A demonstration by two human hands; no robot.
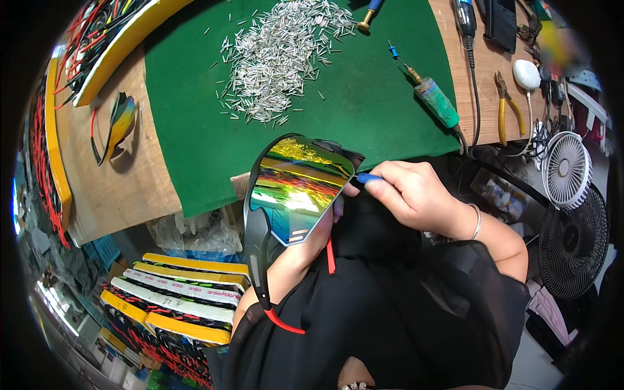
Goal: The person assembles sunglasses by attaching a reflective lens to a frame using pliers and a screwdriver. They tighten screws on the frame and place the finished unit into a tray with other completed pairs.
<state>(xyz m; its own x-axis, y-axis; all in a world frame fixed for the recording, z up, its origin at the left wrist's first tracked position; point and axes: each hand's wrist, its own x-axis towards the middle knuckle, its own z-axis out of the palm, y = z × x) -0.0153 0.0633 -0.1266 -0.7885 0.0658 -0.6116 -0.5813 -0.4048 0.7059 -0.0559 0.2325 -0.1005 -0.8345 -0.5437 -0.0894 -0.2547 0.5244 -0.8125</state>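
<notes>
Sports sunglasses with a wide mirrored lens, black frame and red temple tips are held above my lap at the green mat's near edge. My left hand grips them from behind and below; the lens hides most of its fingers. At the lens's right edge, my right hand is closed, pinching a small blue piece between thumb and forefinger. The blue piece points toward the frame; its exact kind and whether it touches the frame cannot be made out.
Many small metal pins lie heaped on the green mat. Right of them rest a green-handled soldering iron and yellow pliers. Another pair of sunglasses sits left. Yellow-edged trays stand lower left, fans at right.
</notes>
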